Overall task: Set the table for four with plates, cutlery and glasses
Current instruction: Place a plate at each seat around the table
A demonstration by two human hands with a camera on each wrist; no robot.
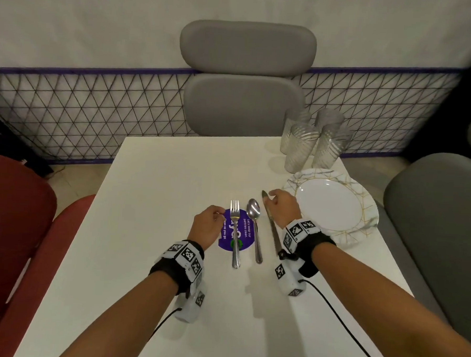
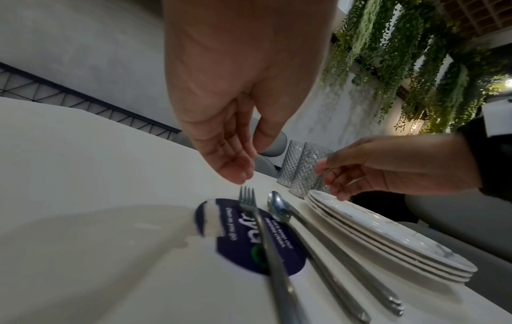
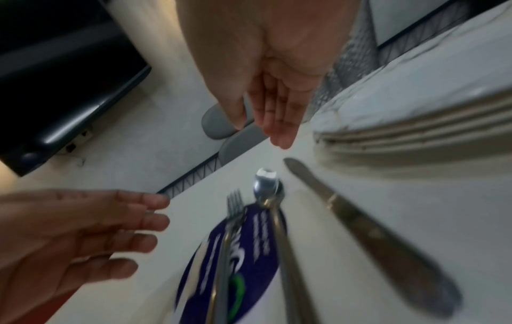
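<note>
A white tabletop (image 1: pixel 157 190) fills the middle of the head view, with a grey padded chair (image 1: pixel 246 78) at its far edge, a red chair (image 1: pixel 11 210) on the left and another grey seat (image 1: pixel 441 230) on the right; behind runs a pale wall with a black wire lattice (image 1: pixel 82 110) under a purple strip, and the left wrist view shows hanging green plants (image 2: pixel 401 54) high on the wall. The right wrist view is blurred, and the round purple sticker (image 1: pixel 227 242) on the tabletop lies partly under the cutlery, its print hard to read. A fork (image 1: pixel 235 233), a spoon (image 1: pixel 255 228) and a knife (image 1: pixel 271 224) lie side by side, handles toward the person; the knife's handle end is hidden behind the right wrist. The stack of white plates (image 1: pixel 336 208), marbled with gold lines on the rim, sits just right of the knife, and four ribbed clear glasses (image 1: pixel 313 138) stand clustered at the far right corner behind it. The left hand (image 1: pixel 207 226) hovers just left of the fork's tines, fingers loosely bent and holding nothing. The right hand (image 1: pixel 282 206) hovers over the knife blade, fingers relaxed and likewise empty.
</note>
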